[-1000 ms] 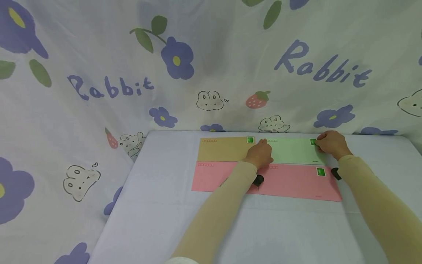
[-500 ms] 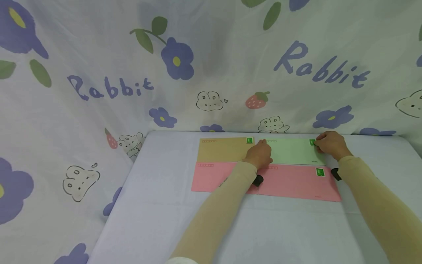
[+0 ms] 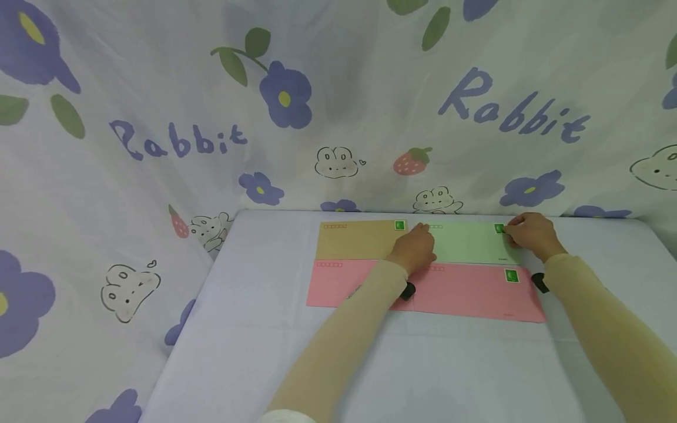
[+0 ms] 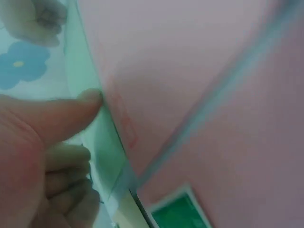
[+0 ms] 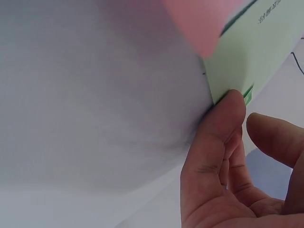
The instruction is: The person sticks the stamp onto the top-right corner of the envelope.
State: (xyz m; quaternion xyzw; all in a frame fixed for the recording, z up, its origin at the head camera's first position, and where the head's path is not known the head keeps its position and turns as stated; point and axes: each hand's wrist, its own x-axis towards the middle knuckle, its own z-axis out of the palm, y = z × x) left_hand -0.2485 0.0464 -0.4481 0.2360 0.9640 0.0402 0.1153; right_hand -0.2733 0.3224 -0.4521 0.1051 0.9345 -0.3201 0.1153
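Observation:
A pale green envelope [image 3: 465, 242] lies at the back right of a block of envelopes, a green stamp [image 3: 499, 228] in its upper right corner. My left hand [image 3: 412, 248] covers its left end. In the left wrist view the thumb [image 4: 71, 111] is stretched out with its tip at the edge beside a pink envelope, the other fingers bent loosely below. At the right end, my right hand [image 3: 533, 234] has its fingertips by the stamp. The right wrist view shows one fingertip [image 5: 231, 102] against the short edge, while another digit [image 5: 268, 133] stands apart.
Left of the green envelope is a tan envelope [image 3: 357, 241] with a stamp. Two pink envelopes, left [image 3: 330, 288] and right [image 3: 471, 294], lie in front, side by side. A white cloth covers the table [image 3: 254, 352]; a patterned curtain [image 3: 365, 88] hangs behind.
The left wrist has tilted slightly to the left. Both hands stay at the two ends of the pale green envelope, and the envelopes keep their arrangement.

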